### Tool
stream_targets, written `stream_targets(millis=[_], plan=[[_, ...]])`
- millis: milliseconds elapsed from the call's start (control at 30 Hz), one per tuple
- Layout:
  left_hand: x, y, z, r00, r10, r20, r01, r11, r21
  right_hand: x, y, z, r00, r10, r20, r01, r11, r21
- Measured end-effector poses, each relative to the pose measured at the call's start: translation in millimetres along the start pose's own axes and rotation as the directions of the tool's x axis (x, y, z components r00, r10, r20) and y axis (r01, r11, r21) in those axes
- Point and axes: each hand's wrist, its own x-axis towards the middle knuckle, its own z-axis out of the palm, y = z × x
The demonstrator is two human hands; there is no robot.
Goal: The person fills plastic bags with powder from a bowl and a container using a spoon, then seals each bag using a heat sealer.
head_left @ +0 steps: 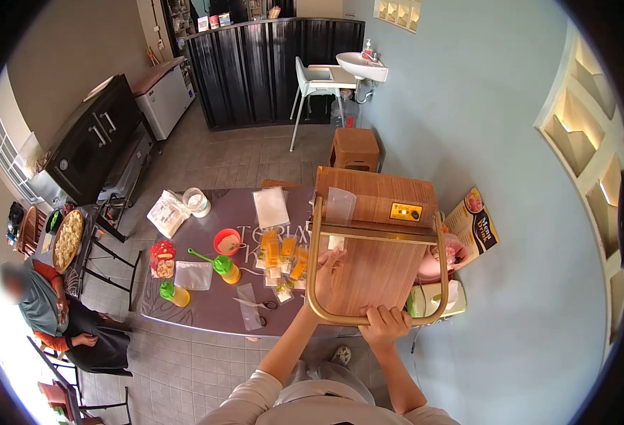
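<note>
- Right hand (385,326), lower center-right of frame: fingers wrapped over the gold bar (444,283) at its lower edge, grip closed on it
- Left hand (327,275), center of frame: fingertips at the lower edge of a small white packet (336,243); too small to tell if pinched or just touching
- Packet sits at the front strip of a wood-grain machine (375,195), right of center; yellow panel (406,212) with knob at the machine's upper right
- Clear plastic sheet (341,205) draped on machine's upper left
- Machine on dark table (213,308), middle of frame
- Left of the left hand: pile of orange-filled sachets (273,249), clear bags (271,207) above them
- Further left: red bowl (227,242), green-topped bottle (225,268), second green-topped bottle (176,295)
- Scissors (270,305) near table's front edge, below the sachets
- Right of machine: pink basin (431,265), menu card (479,230)
- Far left of frame: another person (50,304), beside a tray of food (67,241)
</note>
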Motion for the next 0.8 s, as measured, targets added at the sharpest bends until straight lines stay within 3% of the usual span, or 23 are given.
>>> stream_targets(millis=[167, 800], plan=[[1, 7, -2, 0.991, -0.133, -0.034, 0.135, 0.989, 0.06, -2, 1, 1, 1.0, -0.013, 0.0, 0.013, 1.0, -0.017], [10, 1, -12, 0.998, -0.058, 0.029, 0.053, 0.986, 0.158, -1, 2, 2, 0.998, -0.057, -0.028, 0.054, 0.996, -0.077]])
